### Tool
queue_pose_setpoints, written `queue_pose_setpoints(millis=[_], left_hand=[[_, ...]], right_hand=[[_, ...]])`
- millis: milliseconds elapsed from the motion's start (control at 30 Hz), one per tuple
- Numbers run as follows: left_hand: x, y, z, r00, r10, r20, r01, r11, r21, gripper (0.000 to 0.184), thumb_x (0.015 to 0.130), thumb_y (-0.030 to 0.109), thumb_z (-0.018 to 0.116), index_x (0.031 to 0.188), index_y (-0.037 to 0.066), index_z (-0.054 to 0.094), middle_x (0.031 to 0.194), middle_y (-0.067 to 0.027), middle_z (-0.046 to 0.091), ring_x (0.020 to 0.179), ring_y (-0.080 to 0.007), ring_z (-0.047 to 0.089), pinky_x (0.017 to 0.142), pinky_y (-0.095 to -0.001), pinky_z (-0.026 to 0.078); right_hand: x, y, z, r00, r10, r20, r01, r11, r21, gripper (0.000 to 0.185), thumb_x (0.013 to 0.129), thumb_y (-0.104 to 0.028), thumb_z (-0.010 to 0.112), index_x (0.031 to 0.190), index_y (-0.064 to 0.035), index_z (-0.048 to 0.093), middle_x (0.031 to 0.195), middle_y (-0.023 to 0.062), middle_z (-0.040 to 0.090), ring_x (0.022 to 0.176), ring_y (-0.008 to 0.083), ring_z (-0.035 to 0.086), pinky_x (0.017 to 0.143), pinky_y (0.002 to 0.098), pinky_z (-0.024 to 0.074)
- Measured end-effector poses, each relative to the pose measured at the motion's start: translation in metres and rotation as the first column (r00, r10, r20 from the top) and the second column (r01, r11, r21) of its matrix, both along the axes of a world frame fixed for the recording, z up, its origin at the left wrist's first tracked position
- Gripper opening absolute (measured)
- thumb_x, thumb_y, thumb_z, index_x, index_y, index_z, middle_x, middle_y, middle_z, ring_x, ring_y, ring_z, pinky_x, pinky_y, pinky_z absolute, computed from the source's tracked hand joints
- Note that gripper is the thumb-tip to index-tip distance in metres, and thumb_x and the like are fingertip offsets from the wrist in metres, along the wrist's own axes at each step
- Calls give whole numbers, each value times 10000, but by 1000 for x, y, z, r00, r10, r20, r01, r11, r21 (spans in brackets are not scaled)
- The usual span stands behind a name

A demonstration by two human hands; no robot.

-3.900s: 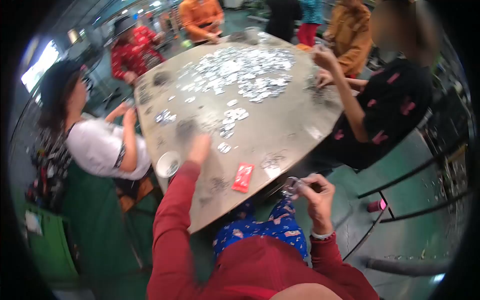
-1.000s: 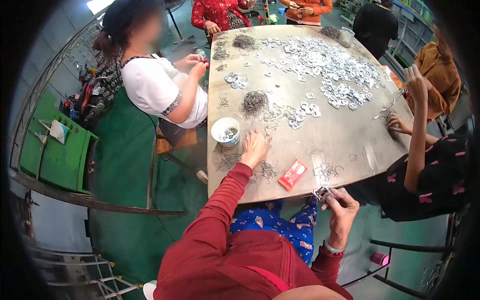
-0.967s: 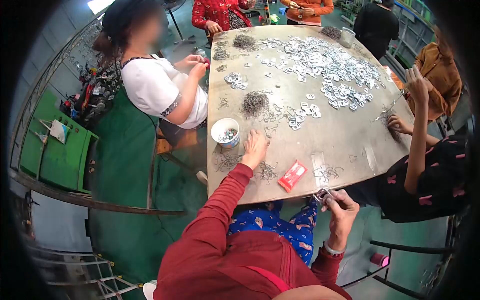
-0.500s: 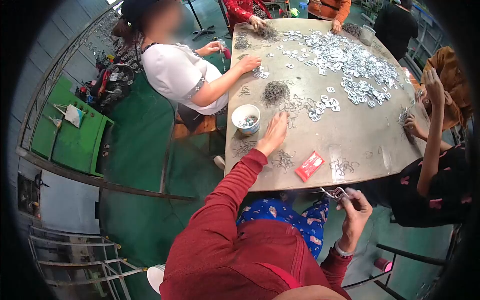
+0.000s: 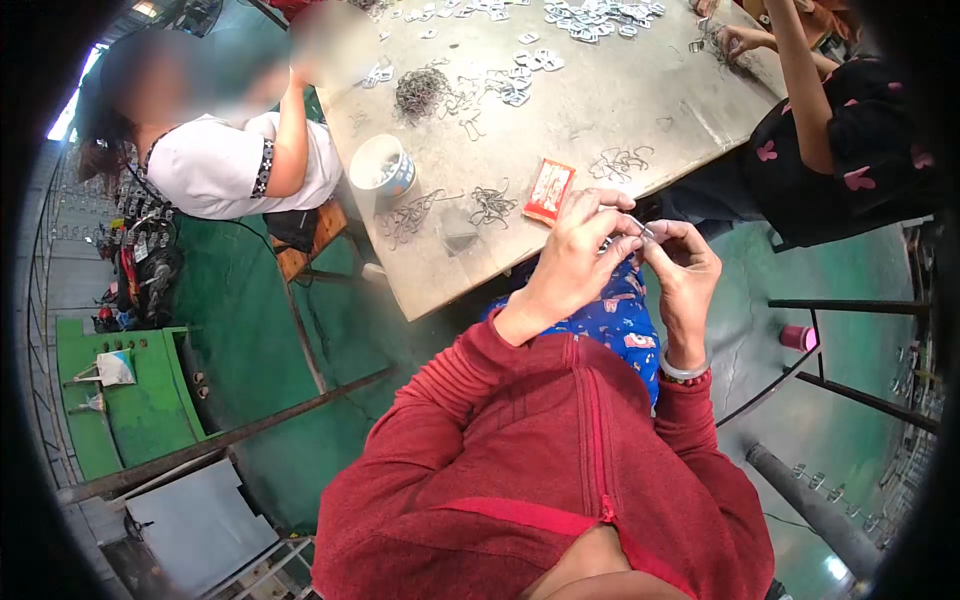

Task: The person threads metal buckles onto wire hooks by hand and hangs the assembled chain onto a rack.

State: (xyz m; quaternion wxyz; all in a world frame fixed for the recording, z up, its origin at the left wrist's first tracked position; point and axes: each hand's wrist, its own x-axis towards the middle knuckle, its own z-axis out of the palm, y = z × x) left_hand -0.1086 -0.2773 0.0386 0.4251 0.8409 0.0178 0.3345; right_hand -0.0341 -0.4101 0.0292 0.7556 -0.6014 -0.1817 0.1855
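Observation:
My left hand [image 5: 578, 248] and my right hand [image 5: 685, 275] meet just off the table's near edge. Both sets of fingertips pinch a small silver metal buckle [image 5: 646, 231], mostly covered by the fingers. Whether a wire hook is on it cannot be made out. Beyond my left hand lies a red packet [image 5: 549, 190] on the tabletop. Loose bent wire hooks [image 5: 492, 205] form a small pile left of the packet, and more wire hooks [image 5: 622, 162] lie to its right.
On the table [image 5: 450, 265] stand a white tub [image 5: 382, 165], a dense clump of wire hooks [image 5: 422, 93] and flat metal buckles [image 5: 600, 18]. A person in white [image 5: 215, 165] sits at left; another in dark, pink-patterned clothing [image 5: 850, 150] is at right. Metal bars [image 5: 850, 305] cross the right side.
My left hand has left the wire hooks on the table and come back to my right hand, which has risen slightly. The view has tilted down and turned.

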Motion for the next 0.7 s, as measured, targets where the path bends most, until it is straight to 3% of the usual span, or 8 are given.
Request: queue_pose_setpoints(millis=[200,267,333,400,467,600,633,700], left_hand=[[7,-2,-8,999,22,48,-19,998,-61,111,789,13,652,890,6,608,903,-113,633,885,-248,616,777,-330,482],[6,2,-10,999,-30,17,33,988,-153,71,840,10,616,906,-7,596,854,-106,645,805,-202,640,705,-295,502],[7,8,-10,998,-67,9,68,978,-199,48,862,7,595,905,-15,592,842,-100,649,779,-175,645,684,-278,507],[5,12,-5,995,-100,-1,95,953,-287,42,866,-7,587,904,-24,591,831,-89,650,783,-154,641,699,-274,509],[2,16,-6,991,-126,-39,104,931,-350,39,865,-10,587,902,-20,591,838,-91,648,789,-154,634,709,-276,505],[-6,22,-10,975,-212,-68,157,871,-466,63,852,-36,580,901,-4,557,874,-109,626,808,-188,622,732,-298,495],[-7,24,-11,971,-233,-60,179,865,-468,78,841,-43,587,896,-3,548,875,-115,619,823,-200,623,744,-309,494],[-9,27,-12,968,-246,-55,189,853,-486,77,841,-41,582,905,-10,550,857,-121,607,798,-216,623,719,-313,495]], right_hand=[[4,2,4,989,65,132,-68,997,24,176,782,102,620,948,46,620,830,61,608,653,125,604,588,229,503],[13,3,7,980,101,169,-104,994,12,211,775,108,623,977,49,625,816,62,601,636,128,599,573,230,501],[31,7,3,988,152,32,-154,985,79,302,821,56,578,1122,70,575,759,75,587,569,125,570,514,232,478],[57,25,5,985,171,35,-172,985,23,325,869,-23,539,1185,56,549,715,65,577,534,106,540,476,222,442],[84,62,13,978,207,10,-200,957,-210,316,907,-159,547,1162,22,590,675,28,537,512,79,498,442,209,382],[138,183,-39,884,458,-87,-467,871,-157,416,910,-338,561,1165,-11,594,746,13,515,526,76,482,582,242,451],[146,213,-49,832,529,-164,-551,822,-141,399,918,-337,548,1091,22,582,684,23,541,513,84,499,556,238,463],[148,273,-74,867,471,-161,-498,827,-262,346,939,-335,513,884,0,578,632,27,557,492,89,503,485,228,437]])
